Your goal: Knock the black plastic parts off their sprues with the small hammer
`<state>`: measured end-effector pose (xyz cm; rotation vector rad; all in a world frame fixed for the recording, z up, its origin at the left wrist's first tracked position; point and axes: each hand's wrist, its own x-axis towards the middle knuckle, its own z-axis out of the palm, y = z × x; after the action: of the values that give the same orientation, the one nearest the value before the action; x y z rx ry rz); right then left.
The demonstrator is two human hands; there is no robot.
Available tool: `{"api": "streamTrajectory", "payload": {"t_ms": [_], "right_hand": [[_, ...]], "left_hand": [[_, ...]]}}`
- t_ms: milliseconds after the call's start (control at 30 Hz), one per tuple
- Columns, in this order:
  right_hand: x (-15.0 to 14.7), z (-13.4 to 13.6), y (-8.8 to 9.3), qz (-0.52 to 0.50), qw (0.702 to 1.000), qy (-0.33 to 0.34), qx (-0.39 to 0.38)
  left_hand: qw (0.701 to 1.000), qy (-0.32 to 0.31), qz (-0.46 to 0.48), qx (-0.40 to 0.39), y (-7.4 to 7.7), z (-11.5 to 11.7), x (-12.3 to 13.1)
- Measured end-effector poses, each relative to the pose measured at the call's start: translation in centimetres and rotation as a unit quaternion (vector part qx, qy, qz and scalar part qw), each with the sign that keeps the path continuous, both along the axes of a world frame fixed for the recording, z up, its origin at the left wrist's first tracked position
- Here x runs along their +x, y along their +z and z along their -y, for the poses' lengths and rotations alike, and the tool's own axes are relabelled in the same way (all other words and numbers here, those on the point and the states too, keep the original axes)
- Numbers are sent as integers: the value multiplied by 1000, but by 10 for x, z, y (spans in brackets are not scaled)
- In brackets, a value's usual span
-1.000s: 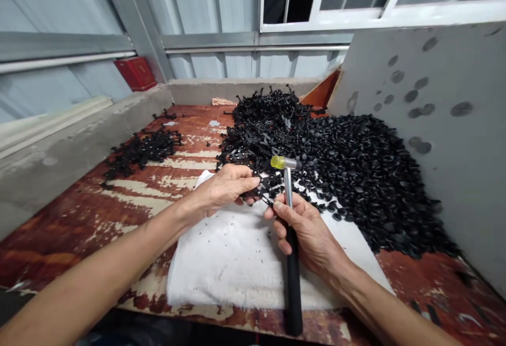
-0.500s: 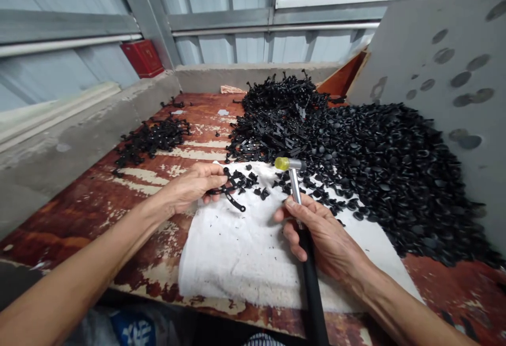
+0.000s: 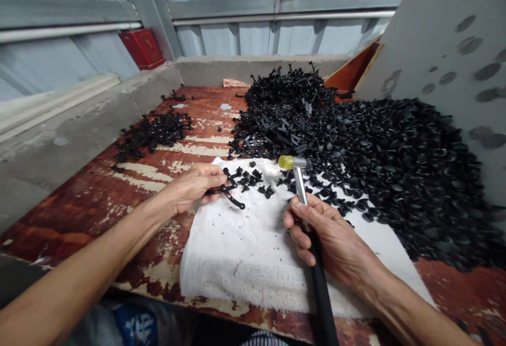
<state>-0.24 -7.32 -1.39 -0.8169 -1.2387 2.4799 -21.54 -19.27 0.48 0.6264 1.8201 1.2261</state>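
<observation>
Between the thumb and fingers of my left hand (image 3: 197, 185) is a black plastic strip part (image 3: 234, 198), curved, with holes along it and a knob at its upper end. My right hand (image 3: 324, 224) is closed round a mallet (image 3: 301, 190) with a yellow tip, metal head and black handle; its head points up and away from me. Both hands are over a white cloth (image 3: 233, 251). Several small black knobs (image 3: 250, 178) lie on the cloth between the strip and the mallet head.
A large heap of round black caps (image 3: 411, 166) covers the right side. Behind the cloth rises a pile of black strips (image 3: 284, 108). A smaller pile of black parts (image 3: 152, 135) lies left on the worn red table (image 3: 150, 240). A grey panel (image 3: 446, 45) leans at right.
The view has shifted slightly, so the background sits higher and the right side farther right. My right hand and mallet appear a little farther right. Both hands keep their holds.
</observation>
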Motion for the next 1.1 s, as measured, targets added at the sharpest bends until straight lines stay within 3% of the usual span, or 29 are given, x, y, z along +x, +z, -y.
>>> {"api": "streamTrajectory", "payload": {"t_ms": [167, 367, 833, 1100], "right_hand": [[0, 0, 0, 11, 1000, 4, 3], [2, -3, -2, 22, 998, 51, 11], [1, -1, 0, 14, 1000, 20, 2], [2, -2, -3, 15, 1000, 27, 2]], "left_hand": [[998, 18, -8, 52, 0, -3, 1], [999, -25, -1, 30, -1, 1, 1], [996, -63, -10, 58, -8, -10, -6], [999, -29, -3, 35, 6, -6, -3]]}}
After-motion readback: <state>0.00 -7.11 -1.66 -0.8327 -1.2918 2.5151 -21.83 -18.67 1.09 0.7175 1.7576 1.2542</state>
